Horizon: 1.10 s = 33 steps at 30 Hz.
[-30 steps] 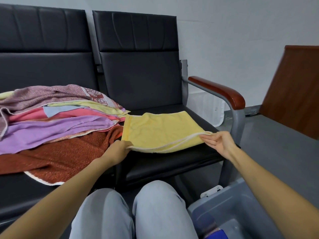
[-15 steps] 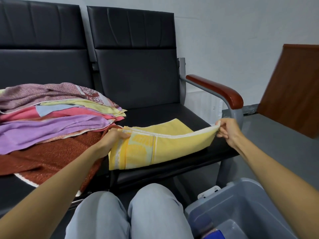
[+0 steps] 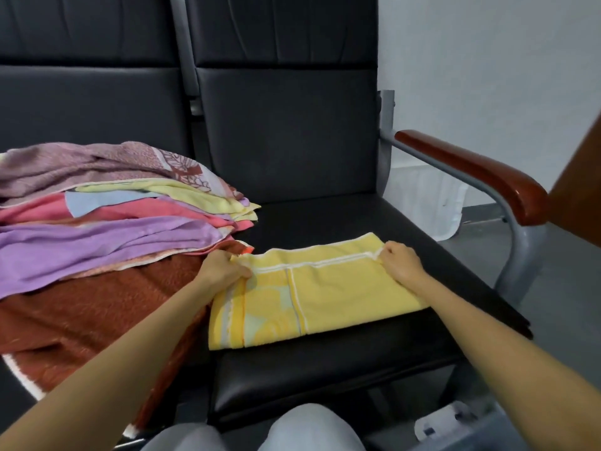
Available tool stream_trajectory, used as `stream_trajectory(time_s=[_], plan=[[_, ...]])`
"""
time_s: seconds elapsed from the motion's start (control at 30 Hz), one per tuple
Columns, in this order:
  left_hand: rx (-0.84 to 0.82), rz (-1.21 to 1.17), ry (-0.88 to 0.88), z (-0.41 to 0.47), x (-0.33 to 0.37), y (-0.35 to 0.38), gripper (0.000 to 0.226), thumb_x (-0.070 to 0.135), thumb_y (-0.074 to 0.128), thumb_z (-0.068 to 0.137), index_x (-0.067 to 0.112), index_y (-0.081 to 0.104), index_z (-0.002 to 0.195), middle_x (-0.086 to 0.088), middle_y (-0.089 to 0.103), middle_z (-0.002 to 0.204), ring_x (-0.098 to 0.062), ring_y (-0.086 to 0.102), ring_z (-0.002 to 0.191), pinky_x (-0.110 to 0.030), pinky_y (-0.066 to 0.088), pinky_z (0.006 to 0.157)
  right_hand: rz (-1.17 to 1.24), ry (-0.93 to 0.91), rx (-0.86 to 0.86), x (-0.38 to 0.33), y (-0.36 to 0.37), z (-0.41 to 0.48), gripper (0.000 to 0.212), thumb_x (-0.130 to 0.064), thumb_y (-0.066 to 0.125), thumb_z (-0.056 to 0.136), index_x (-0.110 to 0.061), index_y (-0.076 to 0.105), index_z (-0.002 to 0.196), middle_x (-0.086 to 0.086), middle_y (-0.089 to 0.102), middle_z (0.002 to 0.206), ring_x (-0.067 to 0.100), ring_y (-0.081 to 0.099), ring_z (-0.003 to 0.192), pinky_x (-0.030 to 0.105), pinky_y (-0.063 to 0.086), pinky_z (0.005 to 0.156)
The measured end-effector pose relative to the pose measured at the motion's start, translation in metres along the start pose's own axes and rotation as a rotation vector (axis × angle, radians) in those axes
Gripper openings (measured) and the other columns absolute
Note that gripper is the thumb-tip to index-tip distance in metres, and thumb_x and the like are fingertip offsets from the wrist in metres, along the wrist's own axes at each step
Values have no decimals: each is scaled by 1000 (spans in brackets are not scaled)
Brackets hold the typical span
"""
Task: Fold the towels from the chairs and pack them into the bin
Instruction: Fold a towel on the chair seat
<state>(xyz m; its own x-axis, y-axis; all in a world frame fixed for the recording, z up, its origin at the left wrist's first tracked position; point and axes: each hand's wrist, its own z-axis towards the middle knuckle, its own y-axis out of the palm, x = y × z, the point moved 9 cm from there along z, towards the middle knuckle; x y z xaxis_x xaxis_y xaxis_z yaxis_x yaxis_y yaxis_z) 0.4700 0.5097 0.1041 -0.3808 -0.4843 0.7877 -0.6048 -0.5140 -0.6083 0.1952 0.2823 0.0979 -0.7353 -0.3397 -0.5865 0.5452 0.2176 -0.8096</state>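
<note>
Front edge just flipped over, so the yellow towel [image 3: 341, 297] lies halved on the chair seat [image 3: 325, 369], L hand [image 3: 224, 271] & R hand [image 3: 398, 260] each pinching a far corner; prob another fold b4 binning.

The folded yellow terry towel [image 3: 341, 288] lay on the black padded chair seat [image 3: 325, 369], left hand [image 3: 221, 271] at its far-left corner, right hand [image 3: 400, 262] at its far-right. The heap of coloured cloth towels [image 3: 97, 239] lay just beside it, leftward.

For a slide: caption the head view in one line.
The left hand and right hand pinch the far edge of a yellow towel folded on a chair seat, beside a towel pile.
</note>
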Motion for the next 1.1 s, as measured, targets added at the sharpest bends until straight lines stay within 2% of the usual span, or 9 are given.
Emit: stream_trajectory(time_s=[0.2, 0.33, 0.47, 0.6, 0.73, 0.83, 0.9, 1.0, 1.1], plan=[[99, -17, 93, 12, 19, 17, 24, 9, 74, 72, -10, 67, 86, -12, 60, 78, -20, 54, 73, -31, 46, 66, -138, 120, 169, 46, -32, 2, 31, -12, 31, 95, -12, 34, 64, 5, 43, 70, 22, 43, 66, 32, 25, 51], [190, 30, 144, 10, 24, 19, 22, 11, 74, 75, -5, 62, 65, -12, 54, 67, -14, 45, 59, -18, 32, 50, -203, 158, 198, 57, -44, -2, 32, -10, 32, 94, -13, 33, 62, 9, 46, 76, 25, 46, 72, 32, 32, 59], [275, 78, 231, 8, 29, 11, 41, 7, 76, 73, 7, 45, 46, -10, 46, 63, -23, 48, 64, -24, 34, 58, -236, 100, 301, 36, -50, -9, 33, -9, 33, 95, -14, 30, 62, 11, 49, 80, 26, 47, 73, 33, 33, 63], [367, 155, 290, 2, 41, -4, 20, 17, 69, 82, -3, 70, 79, -13, 51, 114, -30, 41, 115, -33, 31, 95, -162, -53, 474, -5, -63, -9, 24, -7, 34, 95, -7, 40, 72, 11, 48, 78, 26, 47, 72, 34, 31, 62], [450, 114, 364, 4, 54, -24, 25, 16, 56, 91, -7, 63, 84, -19, 56, 103, -24, 46, 94, -28, 33, 77, 2, -64, 567, -27, -79, 3, 28, -5, 31, 95, -9, 31, 67, 5, 37, 65, 25, 40, 72, 34, 24, 64], [458, 150, 395, 15, 53, -25, 20, 12, 48, 96, -5, 57, 89, -18, 60, 81, -31, 54, 76, -35, 36, 64, 114, -43, 450, -32, -69, 29, 16, -7, 24, 98, -6, 34, 86, 3, 38, 67, 25, 39, 74, 34, 26, 63], [404, 188, 337, 27, 41, -17, 21, 12, 43, 98, -2, 55, 108, -16, 61, 85, -34, 58, 85, -36, 38, 68, 43, -12, 241, -27, -41, 48, 12, -6, 22, 98, -7, 34, 97, 12, 48, 85, 27, 45, 83, 37, 35, 68], [348, 310, 251, 48, 23, -4, 28, 11, 38, 99, 0, 52, 120, -22, 63, 103, -37, 58, 98, -37, 41, 76, -210, 34, 98, -10, -10, 60, 33, -6, 29, 98, -4, 32, 131, 21, 52, 115, 34, 53, 104, 43, 44, 84], [326, 413, 226, 60, 20, 3, 24, 14, 38, 99, 0, 54, 110, -24, 64, 100, -38, 59, 93, -37, 40, 73, -406, 46, 95, -9, -1, 66, 44, -3, 37, 96, -4, 25, 139, 20, 54, 117, 33, 55, 107, 40, 45, 81]])
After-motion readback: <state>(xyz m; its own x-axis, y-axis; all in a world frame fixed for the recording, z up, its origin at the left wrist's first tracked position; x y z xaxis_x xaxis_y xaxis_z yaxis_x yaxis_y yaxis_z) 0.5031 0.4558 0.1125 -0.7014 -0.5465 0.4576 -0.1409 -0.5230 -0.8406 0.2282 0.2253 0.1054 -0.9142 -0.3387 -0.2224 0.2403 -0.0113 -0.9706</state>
